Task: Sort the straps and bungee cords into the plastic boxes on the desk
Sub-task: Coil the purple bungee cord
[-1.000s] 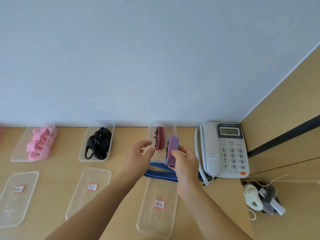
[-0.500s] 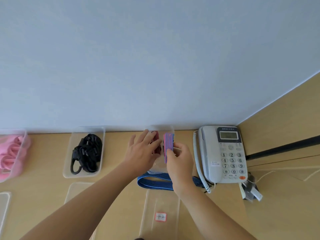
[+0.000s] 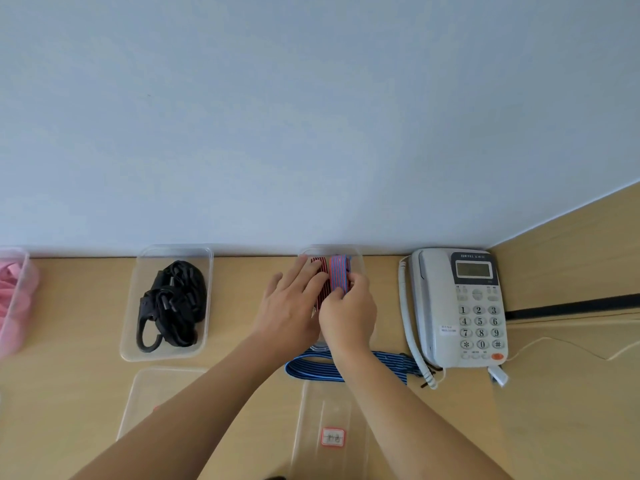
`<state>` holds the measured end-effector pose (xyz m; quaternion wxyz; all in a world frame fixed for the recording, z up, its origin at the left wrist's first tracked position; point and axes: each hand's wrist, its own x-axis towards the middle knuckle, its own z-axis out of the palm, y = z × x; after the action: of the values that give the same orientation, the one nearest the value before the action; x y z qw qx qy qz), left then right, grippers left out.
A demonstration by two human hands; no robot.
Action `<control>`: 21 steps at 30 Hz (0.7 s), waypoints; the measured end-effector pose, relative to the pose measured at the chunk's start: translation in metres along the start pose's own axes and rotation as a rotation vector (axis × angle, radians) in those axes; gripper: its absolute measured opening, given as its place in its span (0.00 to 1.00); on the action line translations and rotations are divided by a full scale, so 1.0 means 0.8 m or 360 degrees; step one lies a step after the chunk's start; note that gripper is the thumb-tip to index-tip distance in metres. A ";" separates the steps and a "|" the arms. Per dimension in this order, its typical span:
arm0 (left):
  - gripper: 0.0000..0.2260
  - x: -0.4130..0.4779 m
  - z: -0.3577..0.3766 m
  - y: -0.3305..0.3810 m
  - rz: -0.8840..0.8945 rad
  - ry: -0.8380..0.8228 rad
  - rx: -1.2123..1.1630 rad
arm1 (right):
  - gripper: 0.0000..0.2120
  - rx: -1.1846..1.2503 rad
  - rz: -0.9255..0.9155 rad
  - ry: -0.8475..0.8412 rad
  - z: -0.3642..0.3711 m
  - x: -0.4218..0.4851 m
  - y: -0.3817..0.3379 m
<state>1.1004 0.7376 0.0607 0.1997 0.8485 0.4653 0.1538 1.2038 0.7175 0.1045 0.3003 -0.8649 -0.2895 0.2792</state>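
A clear plastic box stands against the wall at the desk's back middle. Inside it, my right hand pinches a folded red-and-blue striped strap. Beside that strap lies a red-and-black striped strap, and my left hand rests flat on it with straight fingers. A blue striped bungee cord lies on the desk just in front of that box, partly hidden by my right forearm.
A box of black hooked bungee cords sits to the left, and a box of pink straps is at the far left edge. Two labelled lids lie near the front. A desk phone stands on the right.
Both hands moved forward to the back box. My right hand lowered the red-and-blue strap into it beside the red-and-black one, and my left hand came down flat on that strap.
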 end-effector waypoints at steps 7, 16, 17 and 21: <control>0.27 -0.003 0.007 -0.002 -0.0030 0.0032 -0.0100 | 0.13 -0.0260 -0.0103 0.0002 0.003 0.008 0.008; 0.23 -0.003 0.005 0.003 -0.0058 0.0018 -0.0124 | 0.20 -0.0724 -0.0811 0.0009 -0.004 0.002 0.032; 0.23 -0.003 0.006 0.003 -0.0064 0.0024 -0.0128 | 0.23 -0.0817 -0.0815 -0.0041 -0.003 0.003 0.033; 0.23 -0.003 0.010 0.006 -0.0105 0.0031 -0.0155 | 0.28 -0.1121 -0.0801 -0.0113 -0.012 0.002 0.023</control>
<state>1.1058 0.7315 0.0556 0.2411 0.8205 0.4869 0.1778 1.2170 0.7029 0.0977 0.0354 -0.8068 -0.5792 0.1111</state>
